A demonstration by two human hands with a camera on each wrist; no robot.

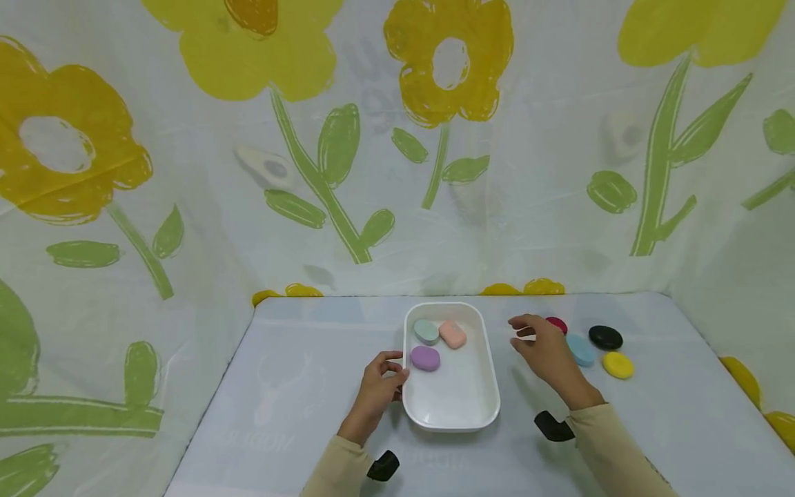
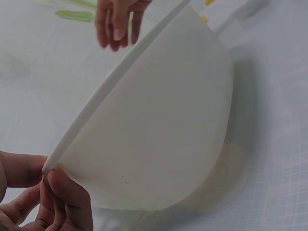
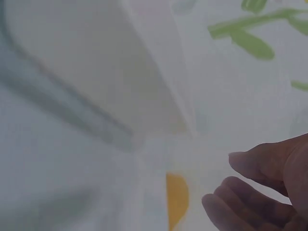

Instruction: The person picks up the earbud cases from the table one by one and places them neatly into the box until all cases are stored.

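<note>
A white plastic tray (image 1: 453, 404) with raised sides stands mid-table. In it lie a pale green soap-like piece (image 1: 426, 331), a pink block (image 1: 453, 334) and a purple oval piece (image 1: 425, 358). My left hand (image 1: 379, 382) pinches the tray's left rim between thumb and fingers, as the left wrist view shows at the rim (image 2: 91, 103). To the right of the tray my right hand (image 1: 543, 348) hovers over the table, fingers loosely bent and holding nothing. In the right wrist view the right hand's (image 3: 264, 185) thumb and fingers are apart.
Right of the right hand lie a black oval piece (image 1: 605, 337), a yellow one (image 1: 617, 365), a light blue one (image 1: 581, 351) and a red one (image 1: 557, 324), partly hidden by the hand. A flower-printed curtain (image 1: 528, 228) borders the table's back and sides.
</note>
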